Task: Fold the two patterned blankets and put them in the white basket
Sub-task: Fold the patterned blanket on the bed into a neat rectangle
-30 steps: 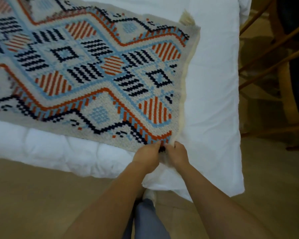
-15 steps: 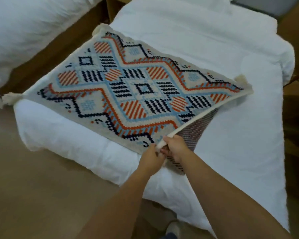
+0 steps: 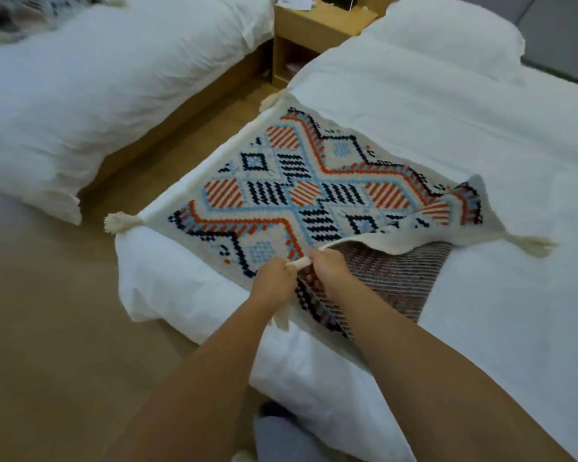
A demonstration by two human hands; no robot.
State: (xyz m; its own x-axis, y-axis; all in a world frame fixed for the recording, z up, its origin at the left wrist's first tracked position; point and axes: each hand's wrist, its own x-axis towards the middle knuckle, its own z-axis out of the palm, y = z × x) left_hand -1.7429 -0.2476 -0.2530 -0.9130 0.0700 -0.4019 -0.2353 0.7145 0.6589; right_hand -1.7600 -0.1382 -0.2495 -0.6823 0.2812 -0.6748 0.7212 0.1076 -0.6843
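Observation:
A patterned blanket (image 3: 314, 191) in cream, orange, blue and black, with cream tassels at its corners, lies across the near corner of the right bed (image 3: 481, 128). Its near right part is folded over, so the dull striped underside (image 3: 391, 278) shows. My left hand (image 3: 274, 278) and my right hand (image 3: 327, 270) sit close together at the near edge, both pinching the blanket's cream border. A second patterned blanket (image 3: 10, 11) is blurred on the left bed at the top left. No white basket is in view.
A second white bed (image 3: 97, 78) fills the upper left, with a strip of tan floor (image 3: 47, 328) between the beds. A wooden nightstand (image 3: 311, 31) stands at the top between them. A white pillow (image 3: 447, 31) lies at the head of the right bed.
The view has swung up and left, bringing both beds into sight. The blanket's right corner has come over toward me, showing more underside. Both hands keep their pinch on the near edge.

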